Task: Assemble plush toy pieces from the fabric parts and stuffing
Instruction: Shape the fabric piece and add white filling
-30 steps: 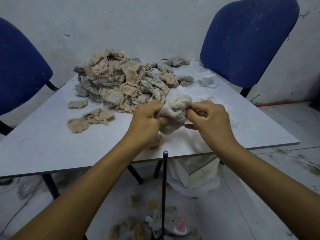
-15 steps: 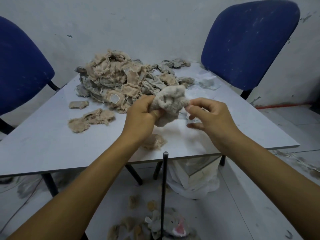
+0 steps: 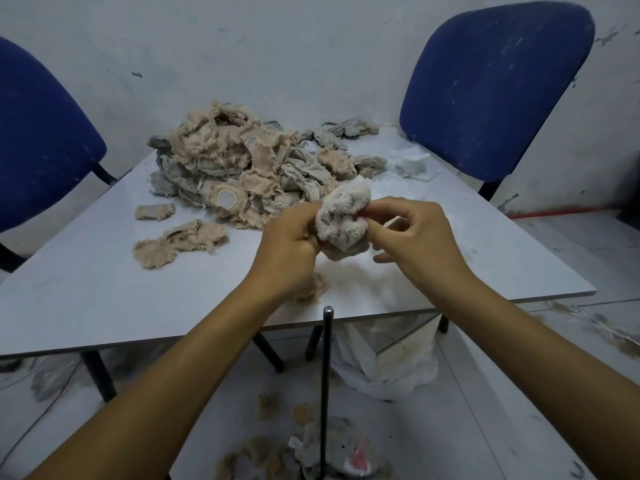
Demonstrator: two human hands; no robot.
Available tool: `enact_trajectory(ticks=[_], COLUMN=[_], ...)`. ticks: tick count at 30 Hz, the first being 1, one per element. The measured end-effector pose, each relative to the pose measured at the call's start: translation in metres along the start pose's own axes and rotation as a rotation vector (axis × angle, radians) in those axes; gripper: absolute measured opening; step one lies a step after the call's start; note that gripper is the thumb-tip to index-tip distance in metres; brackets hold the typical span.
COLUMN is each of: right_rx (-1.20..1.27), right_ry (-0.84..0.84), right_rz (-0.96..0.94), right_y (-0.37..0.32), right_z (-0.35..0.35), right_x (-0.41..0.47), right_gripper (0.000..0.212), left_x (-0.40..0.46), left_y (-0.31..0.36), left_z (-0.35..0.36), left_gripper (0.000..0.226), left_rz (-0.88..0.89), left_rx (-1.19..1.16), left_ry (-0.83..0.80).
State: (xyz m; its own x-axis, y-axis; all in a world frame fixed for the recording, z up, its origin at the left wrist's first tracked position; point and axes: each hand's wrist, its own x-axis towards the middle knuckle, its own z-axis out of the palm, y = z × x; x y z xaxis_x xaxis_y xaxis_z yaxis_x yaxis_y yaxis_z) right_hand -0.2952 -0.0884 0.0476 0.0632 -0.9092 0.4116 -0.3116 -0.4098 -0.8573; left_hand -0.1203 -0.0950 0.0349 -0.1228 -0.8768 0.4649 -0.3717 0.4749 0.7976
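Gripping the plush piece, both hands' fingers hover above bare table near its front edge.

A fluffy grey-white plush piece is held up over the table, bunched and puffy, between two hands. Behind it a big messy pile of tan and grey fabric parts lies on the table. Two small tan fabric scraps lie apart, left of the pile.

Left chair cut by frame edge
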Motion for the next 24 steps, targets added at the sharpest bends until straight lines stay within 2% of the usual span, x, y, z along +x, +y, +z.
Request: enact_trajectory(ticks=[2,5,9,11,14,16,18,21,22,24], right_rx=[-0.093,-0.229,-0.233,-0.090,0.301,0.431,0.465,0.464,0.501,0.610], right_ry=[0.012,-0.020,0.041,0.090,0.177,0.264,0.298,0.220,0.184,0.123], right_rz=[-0.057,-0.110,-0.140,-0.069,0.097,0.133,0.154,0.229,0.260,0.295], right_y=[-0.001,-0.001,-0.001,-0.001,-0.003,-0.005,-0.004,0.001,0.002,0.001], right_z=[0.003,0.001,-0.006,-0.005,-0.007,-0.016,-0.027,-0.032,-0.030,-0.026], right_x=[-0.001,0.001,0.002,0.002,0.005,0.010,0.014,0.014,0.014,0.015], right_gripper=[0.018,0.012,0.010,0.006,0.003,0.004,0.009,0.007,0.009,0.013], left_x=[-0.003,-0.006,-0.005,-0.001,0.006,0.009,0.012,0.013,0.014,0.013], left_y=[-0.002,-0.005,0.000,0.000,-0.003,-0.008,-0.012,-0.012,-0.010,-0.002], left_z=[0.004,0.008,0.009,0.008,0.000,-0.008,-0.016,-0.024,-0.025,-0.024], left_gripper=[0.031,0.025,0.024,0.028,0.032,0.038,0.030,0.013,0.019,0.035], left_rz=[0.026,0.081,0.153,0.118,-0.030,-0.145,-0.222,-0.124,-0.064,-0.024], left_rx=[0.126,0.210,0.240,0.183,0.125,0.088,0.073,0.228,0.248,0.130], left_ry=[0.013,0.053,0.015,0.018,0.115,0.202,0.237,0.145,0.108,0.013])
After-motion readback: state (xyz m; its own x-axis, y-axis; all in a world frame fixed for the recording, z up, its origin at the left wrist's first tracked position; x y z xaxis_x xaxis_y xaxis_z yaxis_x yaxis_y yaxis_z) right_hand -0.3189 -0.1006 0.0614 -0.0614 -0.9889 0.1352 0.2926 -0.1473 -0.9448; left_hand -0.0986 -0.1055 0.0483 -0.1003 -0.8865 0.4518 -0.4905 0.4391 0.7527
